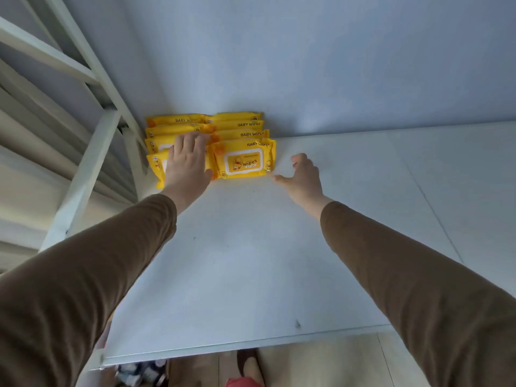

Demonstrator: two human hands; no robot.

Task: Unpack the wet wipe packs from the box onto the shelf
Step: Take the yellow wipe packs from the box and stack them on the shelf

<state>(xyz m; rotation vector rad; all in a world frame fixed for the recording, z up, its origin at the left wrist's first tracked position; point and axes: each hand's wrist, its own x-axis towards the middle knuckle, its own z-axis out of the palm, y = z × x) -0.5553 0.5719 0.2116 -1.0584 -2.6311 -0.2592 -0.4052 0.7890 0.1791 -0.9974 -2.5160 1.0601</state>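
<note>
With two side-by-side stacks of yellow wet wipe packs already standing against the back wall at the left end of the white shelf, the step in hand looks like squaring them up after a placement. The left hand lies flat on the top pack of the left stack, its fingers straight and pressing rather than curling round anything. The right hand hovers just beside the right stack, holding nothing, fingers loosely bent and thumb pointing toward the near corner of the top pack; whether the thumb touches the pack I cannot tell. To do this well, I would judge that the left palm should keep the left stack steady while the right hand nudges the other stack leftward, so the two columns sit flush and do not lean, since soft packs can slide on each other. The upper packs sit slightly offset from those beneath, so a light push toward the wall may help. The box named in the task is not in view, so what remains in it cannot be judged; below the shelf's front edge only blurred items on the floor show.
</note>
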